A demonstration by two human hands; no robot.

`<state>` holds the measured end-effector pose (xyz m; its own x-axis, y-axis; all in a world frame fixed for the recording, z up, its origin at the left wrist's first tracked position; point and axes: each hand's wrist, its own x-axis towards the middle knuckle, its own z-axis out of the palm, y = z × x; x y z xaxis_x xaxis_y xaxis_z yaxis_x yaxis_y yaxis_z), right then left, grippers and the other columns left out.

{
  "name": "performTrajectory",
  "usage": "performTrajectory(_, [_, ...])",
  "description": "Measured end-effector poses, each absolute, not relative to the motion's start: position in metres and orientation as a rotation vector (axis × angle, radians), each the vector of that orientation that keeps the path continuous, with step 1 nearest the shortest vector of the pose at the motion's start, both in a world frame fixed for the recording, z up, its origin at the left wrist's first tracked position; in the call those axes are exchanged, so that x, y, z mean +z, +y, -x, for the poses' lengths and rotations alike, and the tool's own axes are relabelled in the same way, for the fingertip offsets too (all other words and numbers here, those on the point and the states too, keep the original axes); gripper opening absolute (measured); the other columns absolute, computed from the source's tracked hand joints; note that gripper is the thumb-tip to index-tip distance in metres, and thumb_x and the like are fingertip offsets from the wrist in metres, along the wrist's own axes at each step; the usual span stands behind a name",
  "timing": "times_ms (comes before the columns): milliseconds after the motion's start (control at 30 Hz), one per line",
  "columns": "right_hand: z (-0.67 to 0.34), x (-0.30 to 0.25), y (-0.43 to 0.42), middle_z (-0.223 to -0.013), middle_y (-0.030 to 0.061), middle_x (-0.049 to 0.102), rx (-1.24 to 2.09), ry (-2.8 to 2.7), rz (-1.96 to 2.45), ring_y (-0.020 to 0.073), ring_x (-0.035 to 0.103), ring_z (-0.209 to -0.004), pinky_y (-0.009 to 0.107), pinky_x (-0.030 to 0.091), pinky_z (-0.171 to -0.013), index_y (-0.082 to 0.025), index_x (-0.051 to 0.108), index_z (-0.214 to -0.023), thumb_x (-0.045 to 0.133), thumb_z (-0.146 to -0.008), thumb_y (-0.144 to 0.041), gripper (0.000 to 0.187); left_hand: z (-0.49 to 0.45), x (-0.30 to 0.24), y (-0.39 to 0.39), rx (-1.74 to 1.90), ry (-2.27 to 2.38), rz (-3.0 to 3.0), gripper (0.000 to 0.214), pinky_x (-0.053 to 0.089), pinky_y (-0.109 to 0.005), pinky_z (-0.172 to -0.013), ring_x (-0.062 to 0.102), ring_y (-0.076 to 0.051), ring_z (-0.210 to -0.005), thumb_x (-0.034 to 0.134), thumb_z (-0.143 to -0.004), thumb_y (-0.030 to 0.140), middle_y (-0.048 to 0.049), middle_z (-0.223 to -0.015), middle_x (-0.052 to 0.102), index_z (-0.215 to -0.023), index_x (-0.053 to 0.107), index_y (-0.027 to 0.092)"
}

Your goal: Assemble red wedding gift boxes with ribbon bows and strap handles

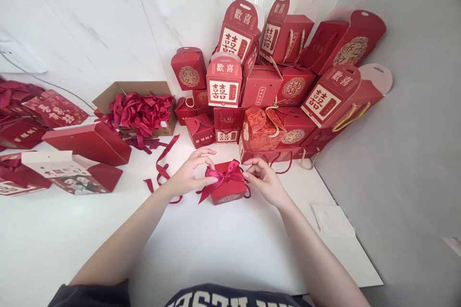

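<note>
Pinching loops of dark-pink satin ribbon bow [224,176] atop small red cardboard gift box [227,188], left hand [189,172] and right hand [264,178] both. Sitting on white table [216,244], near stacked red gift boxes [281,86].

The small box [227,191] between the hands is red, tied with a darker crimson satin bow [224,176]. At twelve o'clock, stacked red boxes [273,86] carry white panels with red characters and gold medallions, perhaps floral. At ten o'clock a brown carton [144,90] holds crimson ribbons [142,111]. The surface [201,244] is white.
</note>
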<state>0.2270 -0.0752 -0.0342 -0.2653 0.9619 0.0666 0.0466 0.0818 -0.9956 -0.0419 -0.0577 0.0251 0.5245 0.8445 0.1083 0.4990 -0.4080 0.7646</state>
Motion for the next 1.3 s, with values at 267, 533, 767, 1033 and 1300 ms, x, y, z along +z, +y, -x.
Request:
performTrajectory(267, [-0.233, -0.034, -0.073, -0.079, -0.0019, 0.061, 1.334, -1.549, 1.053, 0.0161, 0.059, -0.076, 0.030, 0.044, -0.073, -0.025, 0.051, -0.113, 0.063, -0.089, -0.043, 0.032, 0.035, 0.005, -0.046, 0.673, 1.110, -1.847, 0.045, 0.029, -0.045, -0.117, 0.052, -0.025, -0.126, 0.060, -0.088, 0.048, -0.0068, -0.137, 0.056, -0.056, 0.050, 0.017])
performTrajectory(533, [-0.268, -0.033, -0.070, -0.069, -0.0014, 0.061, 1.296, -1.728, 1.250, 0.0175, 0.059, -0.068, 0.031, 0.045, -0.068, -0.021, 0.059, -0.101, 0.066, -0.084, -0.037, 0.024, 0.029, -0.002, -0.048, 0.733, 1.075, -1.642, 0.052, 0.038, -0.041, -0.107, 0.058, -0.025, -0.115, 0.062, -0.086, 0.048, -0.0107, -0.131, 0.060, -0.052, 0.040, 0.016])
performTrajectory(767, [-0.244, 0.028, -0.072, -0.107, 0.0061, 0.065, 0.854, -1.949, 1.205, 0.0215, 0.058, -0.104, 0.035, 0.042, -0.091, -0.024, 0.065, -0.098, 0.055, -0.095, -0.038, 0.017, 0.030, -0.005, -0.048, 0.723, 0.968, -1.601, 0.045, 0.039, -0.039, -0.106, 0.058, -0.024, -0.115, 0.059, -0.089, 0.044, -0.0123, -0.129, 0.058, -0.057, 0.047, 0.015])
performTrajectory(1033, [-0.206, 0.007, -0.030, -0.122, 0.0071, 0.063, 1.239, -2.027, 1.002, 0.0210, 0.059, -0.113, 0.037, 0.041, -0.100, -0.020, 0.059, -0.083, 0.055, -0.095, -0.046, 0.028, 0.038, -0.005, -0.049, 0.678, 0.913, -1.793, 0.034, 0.035, -0.040, -0.111, 0.053, -0.024, -0.126, 0.074, -0.079, 0.034, -0.0099, -0.133, 0.055, -0.065, 0.048, 0.017])
performTrajectory(1300, [-0.220, -0.004, -0.032, -0.127, 0.0072, 0.059, 1.417, -2.015, 0.948, 0.0203, 0.059, -0.115, 0.035, 0.040, -0.102, -0.018, 0.058, -0.070, 0.059, -0.093, -0.045, 0.035, 0.044, -0.004, -0.043, 0.653, 0.927, -1.845, 0.034, 0.033, -0.041, -0.114, 0.047, -0.025, -0.132, 0.081, -0.073, 0.034, -0.0102, -0.137, 0.054, -0.066, 0.052, 0.017])
